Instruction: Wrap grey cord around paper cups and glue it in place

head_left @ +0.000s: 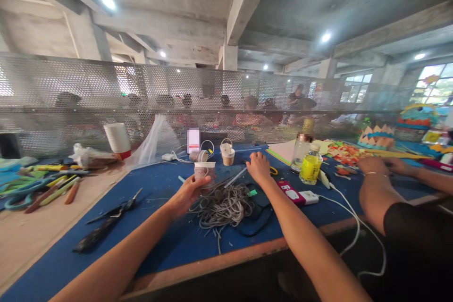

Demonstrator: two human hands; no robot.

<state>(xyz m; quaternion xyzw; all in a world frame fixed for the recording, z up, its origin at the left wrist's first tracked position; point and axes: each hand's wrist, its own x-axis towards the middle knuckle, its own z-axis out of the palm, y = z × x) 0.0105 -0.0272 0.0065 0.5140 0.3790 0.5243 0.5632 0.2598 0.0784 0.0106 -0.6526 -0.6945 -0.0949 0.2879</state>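
Observation:
My left hand [186, 194] holds a small paper cup [204, 171] wrapped with grey cord, lifted just above a loose tangle of grey cord [222, 205] on the blue table mat [159, 184]. My right hand [259, 168] reaches forward and rests fingers-down on the mat beside yellow-handled scissors [273, 170] and a thin stick [235, 177]; whether it grips anything is not visible. Two more small cups, one lying on its side [198, 155] and one upright with a cord handle [228, 153], sit farther back.
Black scissors [116, 207] lie at the left. A yellow bottle [310, 164], a glass jar [299, 153] and a white charger [309, 197] with cable stand at the right. A co-worker's arms [375, 184] rest at the right. A perforated metal screen [106, 94] closes the back.

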